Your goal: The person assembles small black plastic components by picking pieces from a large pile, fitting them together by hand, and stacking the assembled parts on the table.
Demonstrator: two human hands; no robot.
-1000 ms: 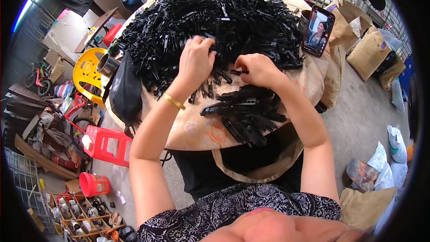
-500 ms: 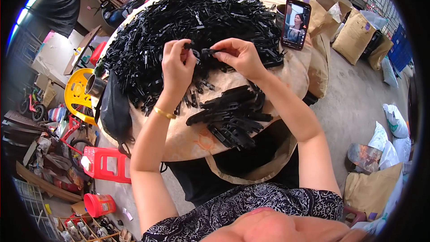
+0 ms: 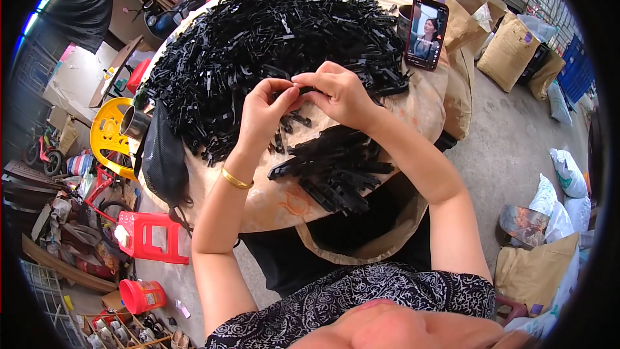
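My left hand [image 3: 263,111] and my right hand [image 3: 343,97] meet fingertip to fingertip over the table, both closed in a pinch. Between them is a small black plastic piece [image 3: 311,90], mostly covered by my fingers; whether it is one part or two joined parts I cannot tell. Just beyond my hands spreads a large heap of black plastic pieces [image 3: 226,45]. Nearer me, below my right wrist, lies a smaller pile of longer black pieces [image 3: 336,161], roughly lined up. A few loose pieces lie between the heap and this pile.
The round table [image 3: 258,210] has a pale cover. A phone [image 3: 426,32] stands upright at its right edge. An open brown paper sack [image 3: 361,255] hangs at my lap. To the left are a dark bag [image 3: 161,161], a yellow chair [image 3: 111,134] and a red stool [image 3: 174,239]; sacks [image 3: 510,52] stand right.
My hands were apart, each pinching a small black piece. They have come together and slightly nearer me, and their fingertips now meet around the black plastic.
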